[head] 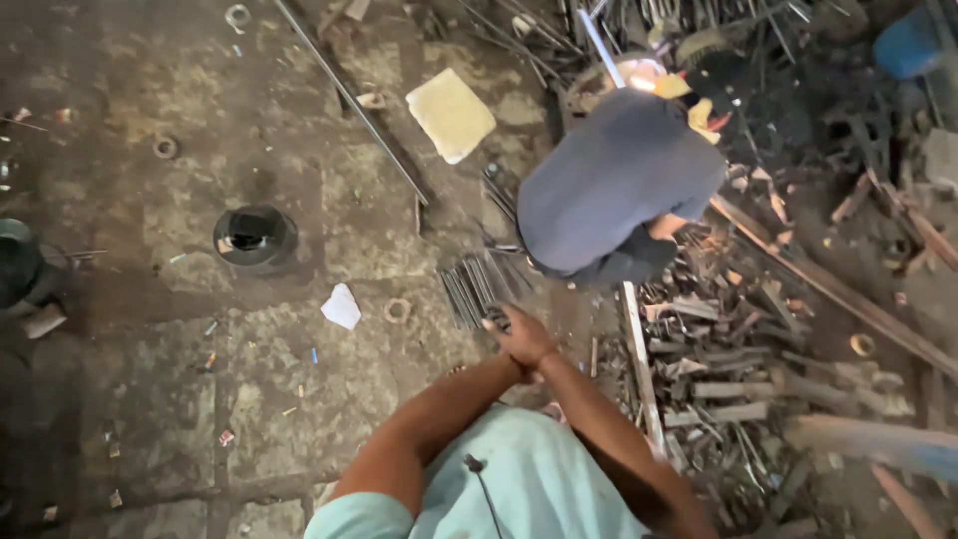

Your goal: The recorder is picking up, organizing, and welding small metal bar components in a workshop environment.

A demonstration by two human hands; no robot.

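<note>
Left hand [514, 339] and right hand [537, 357]: brought together at the centre of the scene, one laid over the other; the fingers appear curled, but how far they are closed, and whether anything is gripped, cannot be told.

Bundle of thin metal rods [477, 287]: laid on the stone floor [150, 250] just beyond the hands, its near end touching or just beside the left hand.

Crouching co-worker in a grey shirt [614, 185]: placed farther off, to the right of the rods, bent over a bright spot of light.

Scrap pile of metal and wood offcuts [738, 369]: spread at the right.

Black round container [255, 238]: set at the left. White scrap [341, 306] and small ring [397, 310]: found between it and the rods. Pale yellow slab [451, 114]: laid far centre, beside a long steel bar [349, 98].
</note>
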